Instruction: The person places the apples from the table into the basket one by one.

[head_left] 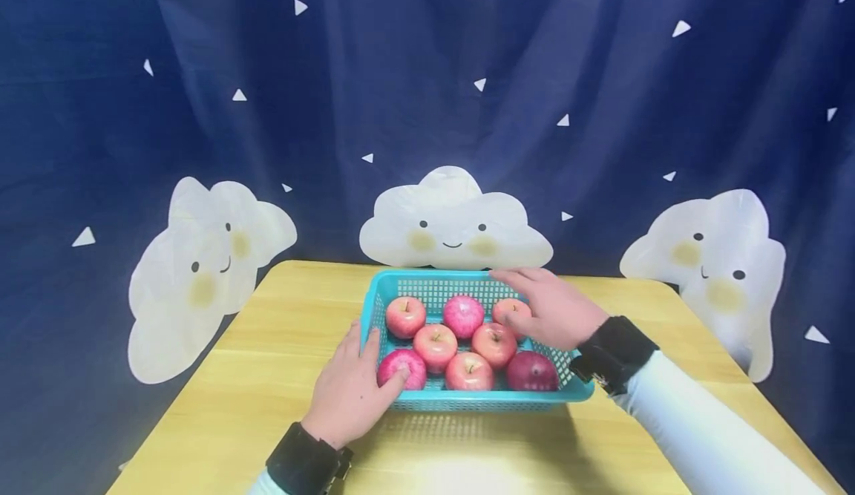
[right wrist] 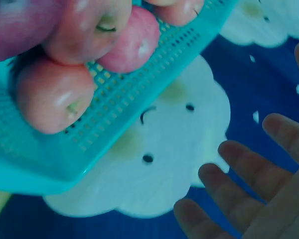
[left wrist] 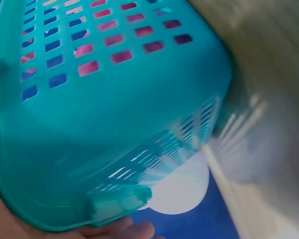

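Observation:
A turquoise plastic basket (head_left: 461,406) with perforated walls holds several light-red apples (head_left: 435,348), two streaked bright-pink round pieces (head_left: 463,315) and a dark purple-red round piece (head_left: 532,372). My left hand (head_left: 350,389) grips the basket's left rim, its thumb over the inner side beside the front-left pink piece. Fingers (left wrist: 134,231) show past the rim corner in the left wrist view. My right hand (head_left: 556,308) is by the back-right corner, overlapping an apple (head_left: 511,309). In the right wrist view its straight, spread fingers (right wrist: 249,169) are apart from the basket.
The basket is on a light wood-grain table (head_left: 300,309). A dark blue curtain (head_left: 401,72) hangs behind it, with white smiling clouds (head_left: 454,220) and small triangles on it. Black bands (head_left: 617,350) circle both wrists over pale sleeves.

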`<state>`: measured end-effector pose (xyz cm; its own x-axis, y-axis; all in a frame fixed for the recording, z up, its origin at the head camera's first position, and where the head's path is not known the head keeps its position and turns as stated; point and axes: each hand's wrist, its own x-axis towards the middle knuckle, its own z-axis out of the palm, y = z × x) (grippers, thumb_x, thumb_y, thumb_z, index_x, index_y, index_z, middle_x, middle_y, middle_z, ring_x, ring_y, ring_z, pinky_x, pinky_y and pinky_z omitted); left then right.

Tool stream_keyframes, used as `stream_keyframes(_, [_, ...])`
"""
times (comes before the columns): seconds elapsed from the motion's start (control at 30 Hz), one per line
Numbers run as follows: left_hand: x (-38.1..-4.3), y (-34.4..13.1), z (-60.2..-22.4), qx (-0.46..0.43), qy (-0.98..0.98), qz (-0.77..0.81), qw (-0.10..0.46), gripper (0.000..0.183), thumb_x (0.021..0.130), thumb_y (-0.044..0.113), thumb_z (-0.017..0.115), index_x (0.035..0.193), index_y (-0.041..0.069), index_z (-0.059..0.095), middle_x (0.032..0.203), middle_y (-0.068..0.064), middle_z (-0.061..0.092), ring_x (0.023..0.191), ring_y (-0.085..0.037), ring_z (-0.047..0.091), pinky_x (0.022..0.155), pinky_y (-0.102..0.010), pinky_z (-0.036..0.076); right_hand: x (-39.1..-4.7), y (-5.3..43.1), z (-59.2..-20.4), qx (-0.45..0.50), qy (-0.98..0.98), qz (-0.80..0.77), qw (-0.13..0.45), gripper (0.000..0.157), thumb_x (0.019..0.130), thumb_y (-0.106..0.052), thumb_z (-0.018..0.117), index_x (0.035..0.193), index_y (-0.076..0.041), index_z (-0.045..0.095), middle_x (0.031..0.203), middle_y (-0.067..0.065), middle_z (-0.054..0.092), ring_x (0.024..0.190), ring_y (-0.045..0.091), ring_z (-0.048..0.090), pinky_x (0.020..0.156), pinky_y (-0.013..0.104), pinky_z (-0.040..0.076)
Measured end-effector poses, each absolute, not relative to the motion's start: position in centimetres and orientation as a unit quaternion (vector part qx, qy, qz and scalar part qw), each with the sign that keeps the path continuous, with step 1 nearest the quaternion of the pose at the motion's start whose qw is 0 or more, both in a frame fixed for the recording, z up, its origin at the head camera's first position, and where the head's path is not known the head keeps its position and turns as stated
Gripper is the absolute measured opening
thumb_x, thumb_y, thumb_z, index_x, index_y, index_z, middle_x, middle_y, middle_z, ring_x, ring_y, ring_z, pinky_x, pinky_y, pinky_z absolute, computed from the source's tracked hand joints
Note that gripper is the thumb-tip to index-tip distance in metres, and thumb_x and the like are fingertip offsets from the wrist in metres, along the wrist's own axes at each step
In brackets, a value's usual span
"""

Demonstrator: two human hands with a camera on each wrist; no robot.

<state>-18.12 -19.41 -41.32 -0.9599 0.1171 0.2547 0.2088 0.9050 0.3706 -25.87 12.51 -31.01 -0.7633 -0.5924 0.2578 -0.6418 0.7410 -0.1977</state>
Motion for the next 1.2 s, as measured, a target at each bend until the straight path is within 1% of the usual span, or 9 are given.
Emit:
stream_keyframes(0.1, [-18.2, -19.9, -40.8, -0.101, -0.971, -0.176, 0.124, 0.08, 0.093, 0.056, 0.061, 0.149, -0.001, 0.047, 0.155, -0.03, 0.035, 0.144, -0.049, 0.029, 0.11, -0.063, 0.033, -25.3, 13.7, -31.6, 0.314, -0.93, 0.152, 0.113, 0.062, 0.095, -0.035, 0.068, 0.151, -0.014, 0.05, 0.145, 0.014, 0.054, 0.133, 0.036, 0.049, 0.108, 0.056, 0.04])
stream_keyframes(0.17, [-18.3, -20.1, -40.5, -0.114, -0.972, -0.162, 0.13, 0.079, 0.093, 0.057, 0.061, 0.148, 0.002, 0.049, 0.154, -0.029, 0.037, 0.144, -0.049, 0.028, 0.11, -0.064, 0.032, -25.0, 14.3, -32.4, 0.299, -0.934, 0.151, 0.12, 0.064, 0.095, -0.038, 0.069, 0.15, -0.013, 0.05, 0.144, 0.016, 0.054, 0.133, 0.038, 0.049, 0.108, 0.058, 0.039])
stream_keyframes(0.33, [-19.0, -20.0, -39.8, -0.161, -0.964, -0.154, 0.147, 0.076, 0.094, 0.057, 0.06, 0.15, 0.008, 0.05, 0.156, -0.024, 0.038, 0.144, -0.049, 0.029, 0.109, -0.064, 0.034, -24.3, 15.2, -34.4, 0.263, -0.945, 0.153, 0.12, 0.067, 0.093, -0.043, 0.069, 0.15, -0.012, 0.051, 0.145, 0.02, 0.052, 0.133, 0.043, 0.047, 0.107, 0.063, 0.038])
stream_keyframes(0.47, [-19.8, -20.2, -38.9, -0.207, -0.955, -0.136, 0.165, 0.077, 0.093, 0.062, 0.059, 0.153, 0.015, 0.048, 0.156, -0.021, 0.039, 0.142, -0.05, 0.032, 0.107, -0.063, 0.037, -24.1, 15.4, -35.2, 0.261, -0.944, 0.152, 0.134, 0.07, 0.092, -0.05, 0.068, 0.15, -0.013, 0.051, 0.147, 0.02, 0.051, 0.134, 0.044, 0.046, 0.107, 0.063, 0.037])
stream_keyframes(0.67, [-20.9, -21.3, -36.4, -0.254, -0.944, -0.087, 0.193, 0.08, 0.091, 0.068, 0.056, 0.152, 0.017, 0.048, 0.153, -0.023, 0.042, 0.14, -0.053, 0.034, 0.108, -0.063, 0.036, -24.1, 15.5, -35.2, 0.252, -0.951, 0.12, 0.135, 0.074, 0.094, -0.059, 0.061, 0.151, -0.014, 0.05, 0.149, 0.023, 0.047, 0.136, 0.047, 0.042, 0.108, 0.068, 0.03])
stream_keyframes(0.8, [-21.6, -22.1, -35.1, -0.259, -0.949, -0.066, 0.167, 0.084, 0.091, 0.071, 0.054, 0.156, 0.02, 0.042, 0.157, -0.02, 0.038, 0.142, -0.05, 0.031, 0.109, -0.065, 0.033, -24.2, 15.6, -35.5, 0.237, -0.959, 0.103, 0.119, 0.076, 0.094, -0.063, 0.057, 0.153, -0.016, 0.048, 0.151, 0.023, 0.046, 0.138, 0.049, 0.039, 0.107, 0.071, 0.029])
stream_keyframes(0.97, [-22.0, -22.3, -34.4, -0.277, -0.951, -0.067, 0.121, 0.082, 0.092, 0.071, 0.052, 0.158, 0.025, 0.038, 0.162, -0.016, 0.031, 0.148, -0.046, 0.023, 0.109, -0.069, 0.028, -24.2, 15.7, -36.5, 0.244, -0.959, 0.105, 0.103, 0.074, 0.093, -0.061, 0.06, 0.153, -0.018, 0.048, 0.153, 0.022, 0.044, 0.139, 0.05, 0.037, 0.105, 0.073, 0.029])
stream_keyframes(1.07, [-22.2, -22.1, -34.3, -0.294, -0.946, -0.073, 0.114, 0.079, 0.092, 0.068, 0.053, 0.157, 0.026, 0.04, 0.163, -0.016, 0.029, 0.149, -0.045, 0.02, 0.109, -0.071, 0.027, -24.5, 15.6, -37.0, 0.247, -0.958, 0.109, 0.1, 0.073, 0.093, -0.059, 0.061, 0.153, -0.019, 0.048, 0.154, 0.021, 0.044, 0.139, 0.051, 0.037, 0.105, 0.074, 0.03])
stream_keyframes(1.2, [-22.3, -21.8, -34.5, -0.314, -0.94, -0.066, 0.116, 0.078, 0.094, 0.07, 0.048, 0.157, 0.025, 0.041, 0.163, -0.016, 0.029, 0.149, -0.045, 0.019, 0.112, -0.069, 0.023, -24.6, 15.5, -37.5, 0.249, -0.956, 0.117, 0.101, 0.071, 0.093, -0.056, 0.062, 0.152, -0.019, 0.049, 0.152, 0.021, 0.045, 0.138, 0.051, 0.038, 0.106, 0.072, 0.031])
